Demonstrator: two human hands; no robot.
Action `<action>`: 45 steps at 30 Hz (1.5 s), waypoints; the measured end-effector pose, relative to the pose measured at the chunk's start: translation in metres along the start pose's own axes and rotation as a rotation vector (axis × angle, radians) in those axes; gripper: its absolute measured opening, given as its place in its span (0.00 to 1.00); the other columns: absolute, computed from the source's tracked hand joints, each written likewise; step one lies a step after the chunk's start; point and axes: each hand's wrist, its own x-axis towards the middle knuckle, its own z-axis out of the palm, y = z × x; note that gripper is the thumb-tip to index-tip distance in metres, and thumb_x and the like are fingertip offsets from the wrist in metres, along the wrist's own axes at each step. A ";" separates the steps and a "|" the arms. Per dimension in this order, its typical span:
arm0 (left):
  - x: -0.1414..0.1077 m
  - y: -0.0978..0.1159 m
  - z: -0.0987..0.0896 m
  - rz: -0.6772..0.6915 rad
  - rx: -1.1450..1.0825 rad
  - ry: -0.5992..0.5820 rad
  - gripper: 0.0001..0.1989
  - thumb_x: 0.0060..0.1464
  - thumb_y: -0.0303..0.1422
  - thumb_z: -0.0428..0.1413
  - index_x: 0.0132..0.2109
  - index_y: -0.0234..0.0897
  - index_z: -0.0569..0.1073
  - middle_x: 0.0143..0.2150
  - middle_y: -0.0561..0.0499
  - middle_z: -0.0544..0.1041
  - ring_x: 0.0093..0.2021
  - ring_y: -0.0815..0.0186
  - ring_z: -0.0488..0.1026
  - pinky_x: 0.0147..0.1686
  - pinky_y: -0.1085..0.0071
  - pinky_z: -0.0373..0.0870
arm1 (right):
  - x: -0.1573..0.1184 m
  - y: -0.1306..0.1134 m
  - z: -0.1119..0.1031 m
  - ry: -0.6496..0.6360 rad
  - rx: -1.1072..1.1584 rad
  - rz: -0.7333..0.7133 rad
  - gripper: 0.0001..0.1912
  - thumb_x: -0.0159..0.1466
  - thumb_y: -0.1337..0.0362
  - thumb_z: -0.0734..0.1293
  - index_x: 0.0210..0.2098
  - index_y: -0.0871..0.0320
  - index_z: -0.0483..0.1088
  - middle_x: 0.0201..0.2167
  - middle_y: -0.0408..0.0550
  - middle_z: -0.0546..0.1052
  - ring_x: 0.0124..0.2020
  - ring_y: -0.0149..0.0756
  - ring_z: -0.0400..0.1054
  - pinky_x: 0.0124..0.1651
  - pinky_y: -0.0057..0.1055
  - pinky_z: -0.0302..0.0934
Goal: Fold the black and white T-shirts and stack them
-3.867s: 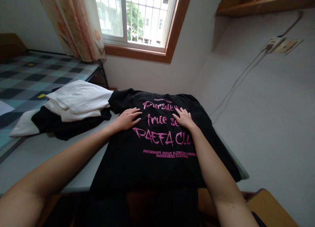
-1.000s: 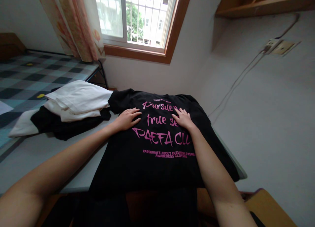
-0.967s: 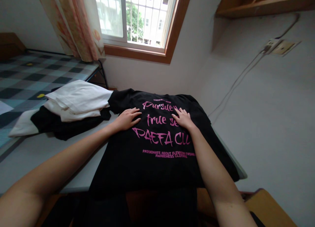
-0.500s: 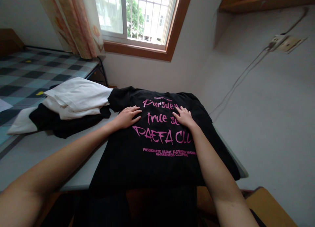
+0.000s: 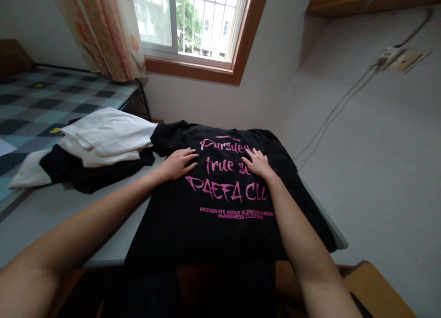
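A black T-shirt with pink lettering lies spread over a white table, its lower edge at the table's near edge. My left hand rests flat on the shirt's left part, fingers apart, beside the lettering. On the right part of the print lies my right hand, palm down with its fingers spread, covering some letters. Neither hand grips the cloth. Left of the shirt, folded white clothes sit on top of black clothing.
A bed with a checked cover stands at the left, under a curtain. The window has a brown frame. At the right are the wall, a socket with cables, and a wooden chair below.
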 end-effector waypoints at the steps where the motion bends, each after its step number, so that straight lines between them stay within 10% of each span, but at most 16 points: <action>1: 0.000 0.000 0.000 0.000 -0.003 -0.001 0.25 0.66 0.44 0.47 0.62 0.36 0.71 0.67 0.41 0.67 0.68 0.52 0.62 0.65 0.53 0.59 | 0.000 0.000 0.000 -0.002 0.001 0.000 0.35 0.71 0.46 0.54 0.71 0.55 0.54 0.72 0.58 0.53 0.72 0.55 0.44 0.69 0.56 0.41; 45: 0.000 0.001 -0.001 -0.012 -0.019 -0.010 0.25 0.66 0.44 0.46 0.62 0.36 0.71 0.67 0.41 0.66 0.68 0.52 0.61 0.65 0.53 0.58 | 0.004 0.005 0.005 0.000 0.016 -0.012 0.35 0.71 0.45 0.53 0.71 0.55 0.53 0.72 0.59 0.52 0.72 0.55 0.43 0.69 0.56 0.40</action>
